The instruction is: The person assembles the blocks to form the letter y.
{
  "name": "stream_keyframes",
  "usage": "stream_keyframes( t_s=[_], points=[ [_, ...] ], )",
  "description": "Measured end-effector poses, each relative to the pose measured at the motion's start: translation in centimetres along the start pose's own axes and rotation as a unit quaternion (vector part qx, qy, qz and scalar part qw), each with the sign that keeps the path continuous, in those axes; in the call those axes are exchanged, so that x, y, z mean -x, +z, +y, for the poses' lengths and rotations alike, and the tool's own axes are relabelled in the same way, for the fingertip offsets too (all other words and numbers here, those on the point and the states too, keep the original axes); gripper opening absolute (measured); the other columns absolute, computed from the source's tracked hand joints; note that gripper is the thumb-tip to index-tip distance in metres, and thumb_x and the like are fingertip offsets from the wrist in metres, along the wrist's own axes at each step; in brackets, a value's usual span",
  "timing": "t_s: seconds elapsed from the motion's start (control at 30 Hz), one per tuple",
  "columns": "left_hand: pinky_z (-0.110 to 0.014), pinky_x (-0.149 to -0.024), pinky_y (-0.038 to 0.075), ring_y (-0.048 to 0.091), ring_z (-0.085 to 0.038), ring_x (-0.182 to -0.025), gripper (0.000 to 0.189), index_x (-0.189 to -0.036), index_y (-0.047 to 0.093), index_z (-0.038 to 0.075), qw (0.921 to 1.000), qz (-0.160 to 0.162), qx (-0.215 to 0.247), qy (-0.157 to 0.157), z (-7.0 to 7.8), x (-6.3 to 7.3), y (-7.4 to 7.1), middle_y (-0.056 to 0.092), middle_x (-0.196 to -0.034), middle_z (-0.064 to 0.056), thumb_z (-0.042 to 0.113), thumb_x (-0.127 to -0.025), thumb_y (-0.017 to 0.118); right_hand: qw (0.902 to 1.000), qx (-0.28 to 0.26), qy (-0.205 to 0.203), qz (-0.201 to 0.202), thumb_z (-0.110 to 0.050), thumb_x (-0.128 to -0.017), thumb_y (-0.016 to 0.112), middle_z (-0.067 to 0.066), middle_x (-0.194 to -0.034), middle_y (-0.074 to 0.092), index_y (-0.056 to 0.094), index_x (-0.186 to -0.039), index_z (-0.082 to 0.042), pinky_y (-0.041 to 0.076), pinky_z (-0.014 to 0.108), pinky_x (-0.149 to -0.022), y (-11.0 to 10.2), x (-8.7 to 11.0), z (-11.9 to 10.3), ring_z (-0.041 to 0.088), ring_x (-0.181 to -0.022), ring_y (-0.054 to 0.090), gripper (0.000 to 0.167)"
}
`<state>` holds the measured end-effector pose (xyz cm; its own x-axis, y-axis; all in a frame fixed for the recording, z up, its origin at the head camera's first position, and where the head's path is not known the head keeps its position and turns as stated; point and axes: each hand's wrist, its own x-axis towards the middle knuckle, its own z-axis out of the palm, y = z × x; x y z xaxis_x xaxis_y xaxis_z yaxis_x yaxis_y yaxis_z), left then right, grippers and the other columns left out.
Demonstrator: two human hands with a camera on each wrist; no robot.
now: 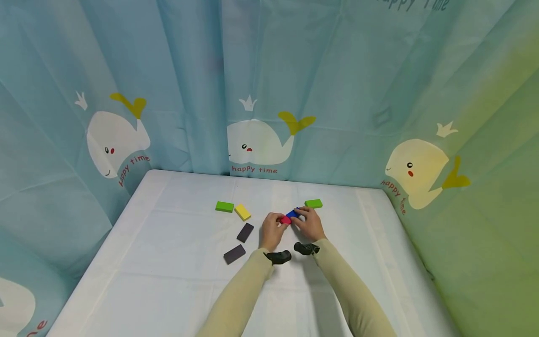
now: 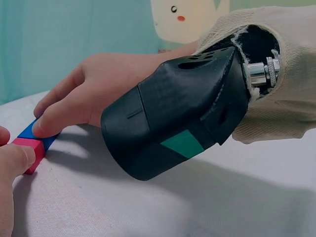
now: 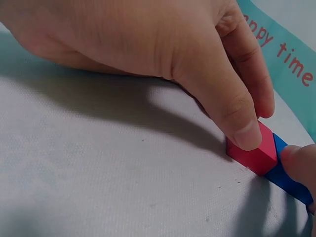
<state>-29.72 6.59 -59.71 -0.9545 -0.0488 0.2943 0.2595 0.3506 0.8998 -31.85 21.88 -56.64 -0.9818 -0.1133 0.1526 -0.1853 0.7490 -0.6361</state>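
My left hand (image 1: 272,230) pinches a pink block (image 1: 285,220) between thumb and fingers. In the right wrist view the pink block (image 3: 261,157) lies on the white cloth, with the left thumb against its side. A blue block (image 1: 292,214) sits end to end with it, held by the thumb and fingers of my right hand (image 1: 311,224). The blue block (image 3: 291,185) meets the pink one's far side, the right thumb pressing on it. In the left wrist view, the right fingers partly cover the blue block (image 2: 28,130).
Just beyond the right hand lies a green block (image 1: 313,203). To the left are another green block (image 1: 224,207), a yellow block (image 1: 242,212) and two dark blocks, one nearer (image 1: 234,254) than the other dark block (image 1: 245,232). A whale-print curtain (image 1: 269,84) surrounds the table.
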Motion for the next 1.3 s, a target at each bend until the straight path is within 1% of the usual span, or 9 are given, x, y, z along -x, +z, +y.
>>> stream_keyframes(
  t_s=[0.17,0.23,0.47,0.83,0.93,1.0,1.13,1.2,1.3],
  points=[
    [-0.029,-0.083,0.054,0.060,-0.019,-0.092,0.020,-0.104,0.068,0.002,1.0000,0.002,-0.001,0.002,-0.17,-0.03,0.03,0.061,-0.100,-0.007,0.008,-0.086,0.075,1.0000,-0.005,-0.004,0.007,-0.019,-0.091,0.070,0.026,-0.131,0.051,0.062,-0.128,0.005,0.038,0.056,-0.103,0.15,0.06,-0.08,0.042,-0.123,0.047,0.045],
    [-0.029,-0.083,0.054,0.060,-0.019,-0.093,0.020,-0.105,0.068,0.002,1.0000,0.002,-0.002,0.004,-0.19,-0.03,0.04,0.061,-0.100,-0.007,0.008,-0.086,0.075,0.9999,-0.008,0.001,0.011,-0.020,-0.091,0.069,0.026,-0.131,0.050,0.062,-0.128,0.004,0.038,0.055,-0.104,0.23,0.06,-0.12,0.041,-0.123,0.046,0.044],
    [-0.031,-0.083,0.054,0.061,-0.022,-0.092,0.020,-0.104,0.068,0.000,1.0000,0.003,0.007,0.005,-0.04,0.07,-0.01,0.060,-0.099,-0.008,0.007,-0.086,0.075,0.9998,-0.010,0.011,0.016,-0.020,-0.092,0.069,0.024,-0.132,0.050,0.062,-0.128,0.002,0.036,0.054,-0.106,0.48,0.01,0.15,0.039,-0.125,0.046,0.043],
    [-0.031,-0.082,0.054,0.062,-0.022,-0.092,0.021,-0.104,0.068,0.000,1.0000,0.005,0.001,0.002,0.08,0.08,0.06,0.061,-0.101,-0.011,0.006,-0.085,0.075,0.9996,-0.019,0.004,0.022,-0.022,-0.092,0.068,0.024,-0.132,0.050,0.063,-0.128,0.000,0.034,0.054,-0.107,0.72,-0.08,0.59,0.039,-0.125,0.046,0.042],
    [-0.030,-0.083,0.054,0.062,-0.021,-0.093,0.022,-0.106,0.068,0.001,1.0000,-0.002,-0.004,-0.009,0.23,0.01,0.09,0.061,-0.102,-0.009,0.009,-0.087,0.075,0.9996,-0.018,0.004,0.023,-0.022,-0.092,0.068,0.024,-0.132,0.050,0.063,-0.128,0.001,0.035,0.054,-0.107,0.59,-0.06,0.64,0.039,-0.125,0.046,0.042],
    [-0.031,-0.083,0.054,0.062,-0.021,-0.093,0.023,-0.107,0.068,0.002,0.9998,-0.002,0.007,-0.019,0.39,-0.08,0.08,0.061,-0.103,-0.009,0.011,-0.087,0.075,0.9995,-0.020,0.002,0.025,-0.021,-0.092,0.068,0.024,-0.132,0.050,0.063,-0.128,0.001,0.035,0.054,-0.106,0.51,-0.07,0.68,0.039,-0.125,0.046,0.042],
    [-0.033,-0.081,0.054,0.063,-0.023,-0.093,0.024,-0.109,0.069,0.001,0.9989,0.012,0.031,-0.034,0.63,-0.23,0.11,0.062,-0.104,-0.009,0.010,-0.087,0.074,0.9990,-0.034,0.003,0.029,-0.021,-0.092,0.069,0.024,-0.133,0.050,0.063,-0.128,0.001,0.035,0.054,-0.107,0.46,-0.03,0.73,0.039,-0.125,0.045,0.042],
    [-0.032,-0.081,0.054,0.064,-0.024,-0.093,0.023,-0.108,0.070,0.000,0.9982,0.026,0.044,-0.031,0.56,-0.30,0.24,0.063,-0.104,-0.010,0.005,-0.087,0.074,0.9989,-0.037,0.002,0.029,-0.021,-0.092,0.069,0.024,-0.133,0.050,0.063,-0.128,0.001,0.035,0.054,-0.107,0.49,0.01,0.72,0.039,-0.126,0.045,0.043],
    [-0.032,-0.082,0.055,0.065,-0.024,-0.094,0.021,-0.106,0.071,0.000,0.9978,0.043,0.047,-0.015,0.29,-0.37,0.53,0.065,-0.103,-0.011,-0.001,-0.085,0.072,0.9990,-0.032,-0.002,0.031,-0.021,-0.092,0.069,0.025,-0.132,0.050,0.062,-0.129,0.001,0.036,0.055,-0.106,0.57,-0.01,0.73,0.040,-0.125,0.045,0.043]
  ],
)
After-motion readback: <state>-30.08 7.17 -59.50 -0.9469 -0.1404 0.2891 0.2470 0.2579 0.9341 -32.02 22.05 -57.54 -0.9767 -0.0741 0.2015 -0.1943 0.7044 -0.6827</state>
